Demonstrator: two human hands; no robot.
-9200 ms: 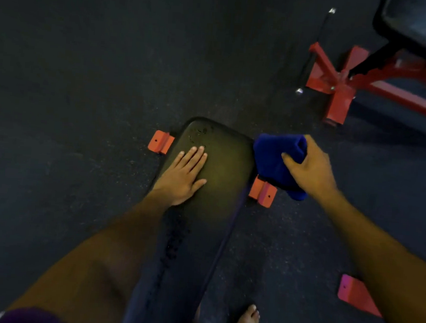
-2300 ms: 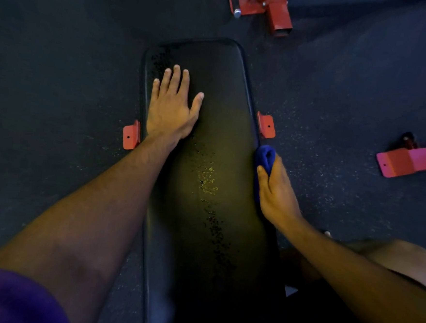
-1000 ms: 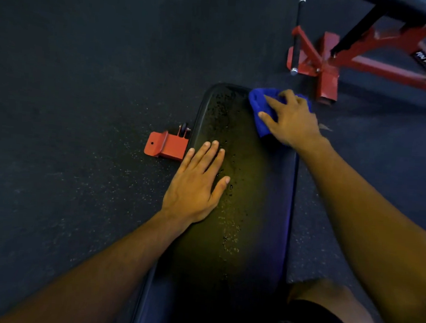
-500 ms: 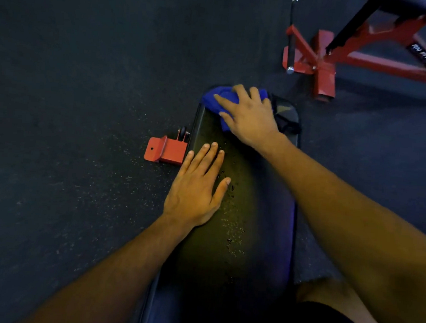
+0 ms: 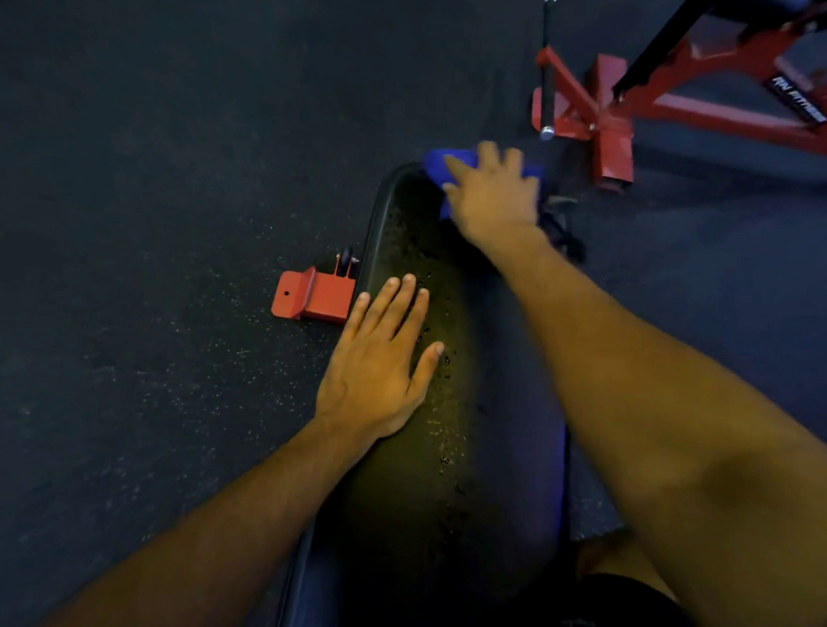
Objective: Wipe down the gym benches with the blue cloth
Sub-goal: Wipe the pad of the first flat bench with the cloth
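on the far left there is only dark speckled rubber floor. next comes the red bracket foot of the bench frame, sitting on the floor just beside the pad's left edge.

your left hand lies flat on the black bench pad, fingers straight and close together, thumb out to the right; its grip holds nothing, it only presses down as a brace near the pad's left edge. water droplets dot the pad just to the right of that hand and run down the middle toward you.

further right and farther from you, your right hand presses the blue cloth onto the rounded far end of the pad. the fingers spread over the cloth, which shows past the fingertips and hangs partly over the end; the picture is blurred there, so i cannot tell how firmly the grip has it. a dark strap or fitting sits just beside your wrist at the pad's right edge. beyond, on the far right, stands the red frame of a 2nd bench, apparently not yet reached.

risks, as i judge them: the cloth is at the very edge, so a hard stroke could push it off onto the floor and dirty it. the wet pad could let your bracing palm slide. your left hand covers a patch that may get skipped, and the droplets in the middle may be missed.
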